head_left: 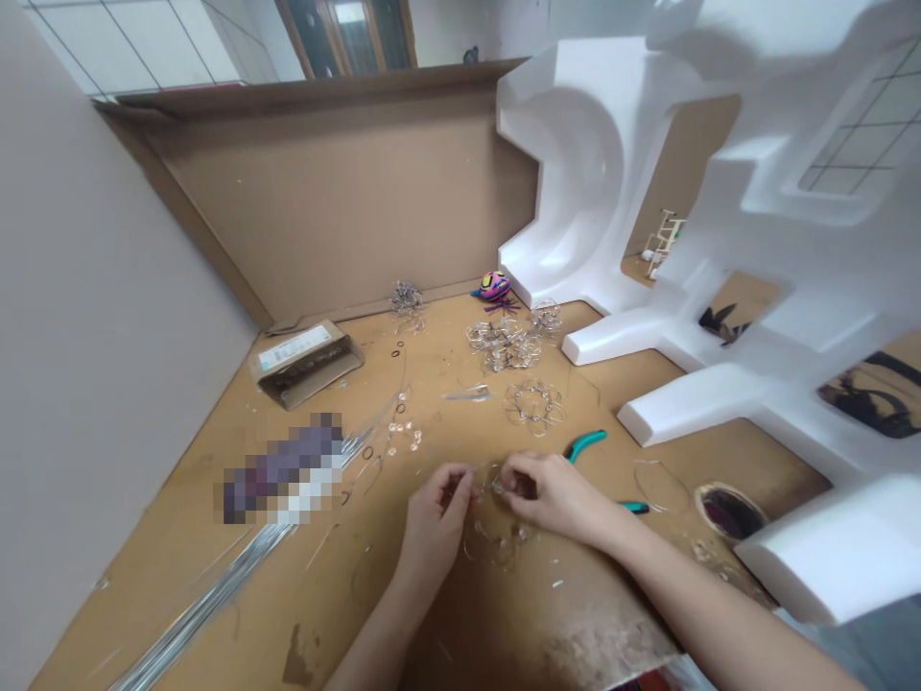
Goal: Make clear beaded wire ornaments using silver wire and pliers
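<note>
- The open cardboard box (306, 365) sits at the far left of the tabletop (144, 595), with a white label on top; its contents are too dim to tell.
- The left hand (436, 518) and right hand (551, 494) meet near the tabletop's front edge, both in a narrow grip, fingertips pinched on a thin wire loop (490, 478).
- The loop curves between the hands, partly hidden, so its long axis cannot be told.
- A tangle of wire and clear beads (496, 549) lies just below the hands.
- Teal-handled pliers (586, 443) lie just beside the right hand.
- Long metal rods (208, 605) run diagonally at the left, pointing away from the near corner.
</note>
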Tool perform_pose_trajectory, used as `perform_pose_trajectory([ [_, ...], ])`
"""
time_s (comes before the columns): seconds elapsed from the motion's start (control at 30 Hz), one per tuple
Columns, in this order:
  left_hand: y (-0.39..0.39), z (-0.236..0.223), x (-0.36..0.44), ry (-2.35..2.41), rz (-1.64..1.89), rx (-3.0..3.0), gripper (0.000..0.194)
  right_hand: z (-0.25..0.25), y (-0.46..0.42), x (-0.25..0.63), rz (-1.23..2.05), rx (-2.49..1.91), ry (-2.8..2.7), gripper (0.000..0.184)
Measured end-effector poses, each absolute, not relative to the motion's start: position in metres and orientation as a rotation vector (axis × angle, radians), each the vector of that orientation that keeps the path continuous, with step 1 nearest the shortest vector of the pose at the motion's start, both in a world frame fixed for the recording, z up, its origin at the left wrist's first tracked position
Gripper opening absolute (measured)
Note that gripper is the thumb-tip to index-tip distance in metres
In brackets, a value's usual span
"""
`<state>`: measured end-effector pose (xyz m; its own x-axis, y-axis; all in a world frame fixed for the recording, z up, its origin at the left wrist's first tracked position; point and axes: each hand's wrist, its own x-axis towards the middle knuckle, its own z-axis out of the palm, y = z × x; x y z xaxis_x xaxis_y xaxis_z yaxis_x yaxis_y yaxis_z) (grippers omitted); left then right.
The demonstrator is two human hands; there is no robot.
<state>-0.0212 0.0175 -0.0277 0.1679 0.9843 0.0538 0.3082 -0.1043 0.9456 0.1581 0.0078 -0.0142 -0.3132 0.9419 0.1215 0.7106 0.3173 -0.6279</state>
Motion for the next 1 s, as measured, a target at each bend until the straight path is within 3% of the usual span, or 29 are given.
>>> perform_pose_trajectory([
  [0.47, 0.0124, -0.0254, -0.0194, 1.247, 0.975, 1.547, 0.019, -0.0135, 0.0075, 0.1591, 0.723, -1.361, -2.062, 0.011],
  [1.0, 0.0076, -0.0249, -0.016, 1.199, 0.938, 1.634, 0.019, -0.0182, 0.0055, 0.1583, 0.59, -1.37, -2.146, 0.016],
])
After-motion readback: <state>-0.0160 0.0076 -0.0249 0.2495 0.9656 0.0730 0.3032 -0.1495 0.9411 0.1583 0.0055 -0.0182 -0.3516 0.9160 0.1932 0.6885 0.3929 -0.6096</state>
